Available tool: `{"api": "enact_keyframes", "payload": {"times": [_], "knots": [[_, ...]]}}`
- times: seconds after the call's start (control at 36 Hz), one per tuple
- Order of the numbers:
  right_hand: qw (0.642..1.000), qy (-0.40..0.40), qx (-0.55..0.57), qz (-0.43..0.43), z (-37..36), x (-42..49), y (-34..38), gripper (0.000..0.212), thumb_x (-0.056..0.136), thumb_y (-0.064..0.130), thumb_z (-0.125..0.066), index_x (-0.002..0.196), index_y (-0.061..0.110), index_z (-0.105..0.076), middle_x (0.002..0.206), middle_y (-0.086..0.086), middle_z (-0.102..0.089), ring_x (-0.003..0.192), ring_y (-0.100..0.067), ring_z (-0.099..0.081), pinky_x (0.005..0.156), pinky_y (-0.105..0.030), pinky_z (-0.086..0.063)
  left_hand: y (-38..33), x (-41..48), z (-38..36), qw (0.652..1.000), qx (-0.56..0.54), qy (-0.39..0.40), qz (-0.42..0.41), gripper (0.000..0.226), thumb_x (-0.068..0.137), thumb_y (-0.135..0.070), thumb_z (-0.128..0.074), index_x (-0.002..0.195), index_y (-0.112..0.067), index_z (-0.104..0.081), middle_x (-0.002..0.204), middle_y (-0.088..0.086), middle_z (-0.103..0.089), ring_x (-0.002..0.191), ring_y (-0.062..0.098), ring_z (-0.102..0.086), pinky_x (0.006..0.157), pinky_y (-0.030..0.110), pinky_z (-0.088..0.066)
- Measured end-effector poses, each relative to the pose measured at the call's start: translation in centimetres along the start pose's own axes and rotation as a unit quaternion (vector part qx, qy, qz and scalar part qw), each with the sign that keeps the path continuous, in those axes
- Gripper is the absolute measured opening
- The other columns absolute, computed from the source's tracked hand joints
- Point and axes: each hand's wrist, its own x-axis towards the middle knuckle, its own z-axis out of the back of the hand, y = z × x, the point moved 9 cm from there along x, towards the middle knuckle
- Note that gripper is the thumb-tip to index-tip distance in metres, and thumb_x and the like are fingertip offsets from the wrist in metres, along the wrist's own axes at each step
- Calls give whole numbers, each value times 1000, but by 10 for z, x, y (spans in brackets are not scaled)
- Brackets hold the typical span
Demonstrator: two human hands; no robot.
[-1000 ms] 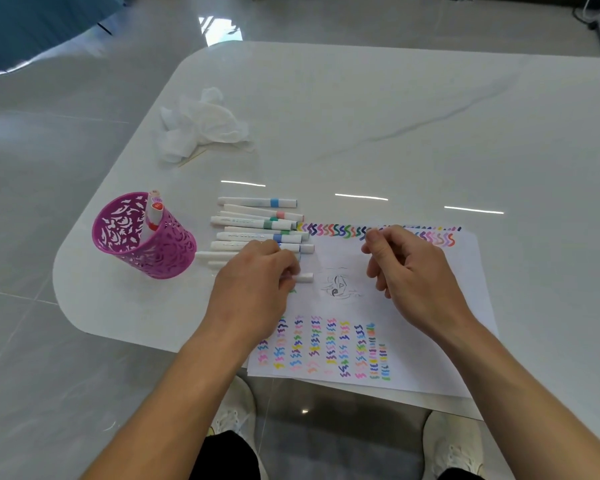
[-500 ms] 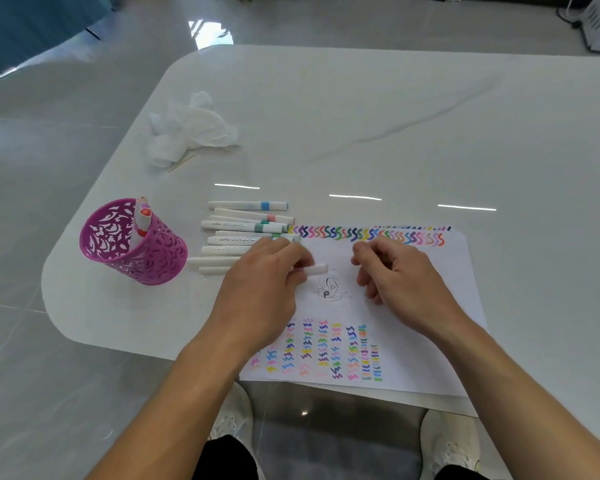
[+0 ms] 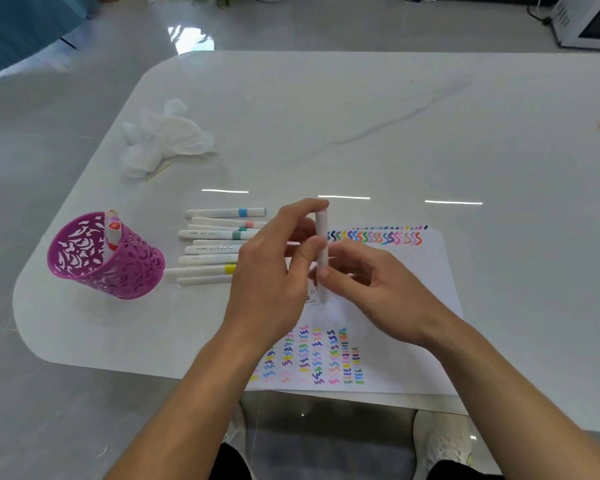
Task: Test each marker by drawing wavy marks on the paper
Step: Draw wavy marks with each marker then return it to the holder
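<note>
A white marker (image 3: 321,237) stands nearly upright above the paper (image 3: 420,292), between both hands. My left hand (image 3: 274,271) pinches its upper half with thumb and fingers. My right hand (image 3: 371,289) holds its lower part with thumb and fingertips. The white sheet carries rows of coloured wavy marks along its top edge and near its front edge. Several white markers (image 3: 210,250) with coloured bands lie side by side on the table left of the paper, partly hidden by my left hand.
A purple cut-out pen holder (image 3: 118,271) with one marker (image 3: 112,228) in it stands at the left on the white table (image 3: 361,133). Crumpled tissue (image 3: 163,138) lies behind it. The table's front edge runs just below the paper.
My left hand lifted one white marker off the table and turned it upright. My right hand came over from the paper and took hold of its lower end.
</note>
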Motion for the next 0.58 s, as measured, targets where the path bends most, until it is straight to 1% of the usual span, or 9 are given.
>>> {"api": "enact_keyframes", "payload": {"times": [0.06, 0.11, 0.25, 0.33, 0.39, 0.44, 0.5, 0.56, 0.58], "knots": [[1000, -5, 7, 2, 2, -2, 1, 22, 102, 44, -62, 117, 31, -70, 106, 9, -76, 102, -10, -74, 96, -37, -59, 2, 0, -3, 1000, -16, -6, 17, 31, 98, -17, -62, 123, -35, -58, 96, -14, -69, 88, 7, -71, 73, 26, -59], [1000, -17, -1, 8, 6, -3, 1, 20, 102, 44, -61, 111, 28, -70, 95, 8, -76, 92, -11, -75, 91, -39, -61, 5, 1, -6, 999, -30, -11, 32, 26, 97, -19, -63, 119, -33, -59, 94, -13, -71, 88, 8, -71, 73, 29, -60], [997, -59, -46, 5, 27, -7, -3, 24, 102, 51, -56, 106, 32, -70, 79, 9, -75, 76, -7, -73, 74, -25, -59, 10, 2, -16, 995, -70, -4, 68, 20, 94, -21, -67, 110, -30, -59, 89, -14, -72, 85, 10, -72, 74, 30, -60], [992, -83, -90, -1, 39, -11, -6, 24, 101, 53, -56, 103, 32, -69, 75, 5, -72, 71, -12, -69, 74, -43, -59, 13, 2, -26, 994, -66, 23, 78, 18, 93, -24, -68, 104, -33, -57, 89, -15, -71, 84, 6, -71, 73, 26, -59], [991, -81, -110, -10, 43, -14, -9, 26, 100, 55, -57, 105, 32, -68, 75, 4, -70, 68, -15, -66, 72, -46, -58, 14, 0, -34, 995, -42, 52, 77, 17, 92, -26, -68, 101, -34, -56, 88, -17, -70, 83, 3, -69, 71, 22, -56], [988, -65, -138, -21, 43, -17, -13, 27, 99, 57, -56, 107, 33, -67, 79, 9, -69, 65, -9, -63, 67, -37, -57, 15, -2, -41, 994, 0, 80, 70, 15, 91, -28, -66, 97, -35, -54, 84, -16, -68, 79, 3, -67, 68, 21, -53], [980, -45, -192, -27, 42, -19, -17, 29, 100, 58, -52, 104, 33, -66, 80, 11, -68, 66, -8, -61, 64, -29, -50, 16, -5, -49, 990, 39, 118, 59, 10, 90, -31, -61, 95, -35, -53, 79, -13, -64, 75, 7, -64, 65, 27, -52], [970, -26, -238, -35, 41, -21, -19, 32, 101, 59, -48, 101, 32, -65, 77, 11, -66, 65, -9, -59, 62, -28, -46, 16, -8, -56, 983, 80, 155, 47, 7, 90, -34, -57, 94, -35, -51, 74, -10, -60, 70, 10, -59, 60, 31, -51], [967, -17, -252, -39, 41, -22, -21, 33, 101, 58, -47, 100, 31, -65, 76, 11, -65, 65, -9, -59, 62, -29, -47, 16, -9, -60, 979, 99, 172, 41, 6, 91, -35, -55, 94, -36, -50, 71, -9, -58, 69, 9, -57, 57, 28, -49]]}}
